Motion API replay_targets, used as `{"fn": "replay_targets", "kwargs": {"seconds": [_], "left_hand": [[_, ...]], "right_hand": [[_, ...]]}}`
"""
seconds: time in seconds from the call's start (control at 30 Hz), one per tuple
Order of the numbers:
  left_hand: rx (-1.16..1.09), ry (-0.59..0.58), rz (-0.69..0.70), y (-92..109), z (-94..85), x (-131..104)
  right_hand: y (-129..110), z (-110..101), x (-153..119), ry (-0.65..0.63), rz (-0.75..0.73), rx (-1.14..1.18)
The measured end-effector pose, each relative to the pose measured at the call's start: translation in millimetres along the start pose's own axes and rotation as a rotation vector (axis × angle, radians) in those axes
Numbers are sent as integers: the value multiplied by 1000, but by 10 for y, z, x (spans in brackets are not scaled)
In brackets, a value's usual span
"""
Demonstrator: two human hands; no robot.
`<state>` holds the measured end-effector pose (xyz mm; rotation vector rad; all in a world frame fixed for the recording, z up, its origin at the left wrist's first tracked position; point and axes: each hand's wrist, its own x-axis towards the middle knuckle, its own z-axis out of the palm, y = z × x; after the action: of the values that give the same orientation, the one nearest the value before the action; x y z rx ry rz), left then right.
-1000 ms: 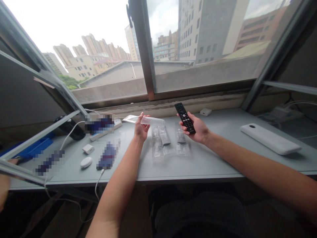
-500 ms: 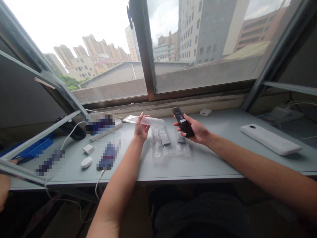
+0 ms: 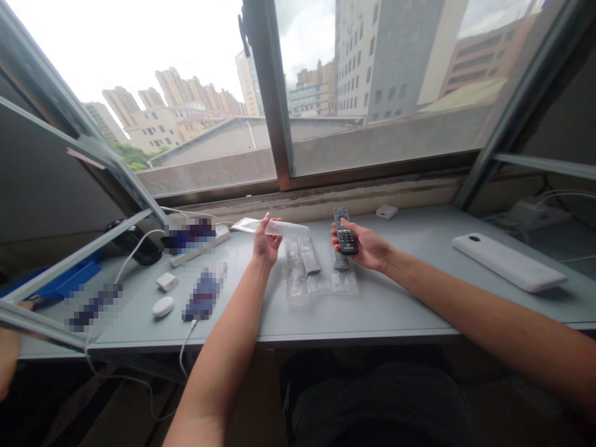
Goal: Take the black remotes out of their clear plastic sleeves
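Observation:
A clear plastic sleeve [image 3: 291, 230] is pinched in my left hand [image 3: 267, 242], its length running left to right above the table. My right hand [image 3: 365, 244] grips a black remote control [image 3: 344, 233], its button side facing me and my thumb resting on the buttons. On the table below and between my hands lie several remotes in clear bags, one dark remote [image 3: 310, 257] near the middle and another bagged one [image 3: 341, 264] partly under my right hand.
To the left are a power strip [image 3: 200, 245], a white charger [image 3: 166, 281], a round white case [image 3: 162, 307] and blurred devices with cables. A long white device [image 3: 508, 262] lies right, a small white adapter [image 3: 386, 212] at the back. Part of a person's arm [image 3: 8, 357] shows far left.
In my right hand the remote has turned over, from its back with a label to its button side, and stands more upright. My left hand has barely moved.

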<state>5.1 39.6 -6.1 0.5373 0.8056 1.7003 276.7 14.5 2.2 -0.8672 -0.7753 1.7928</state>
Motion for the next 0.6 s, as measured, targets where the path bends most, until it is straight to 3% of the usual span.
{"fn": "replay_targets", "kwargs": {"seconds": [0.2, 0.4, 0.6], "left_hand": [[11, 7, -3, 1, 5, -4], [-6, 15, 1, 0, -5, 11], [2, 1, 4, -4, -16, 19]], "right_hand": [[-46, -57, 14, -136, 63, 65], [-53, -31, -32, -188, 75, 67], [-50, 19, -45, -43, 41, 24]]}}
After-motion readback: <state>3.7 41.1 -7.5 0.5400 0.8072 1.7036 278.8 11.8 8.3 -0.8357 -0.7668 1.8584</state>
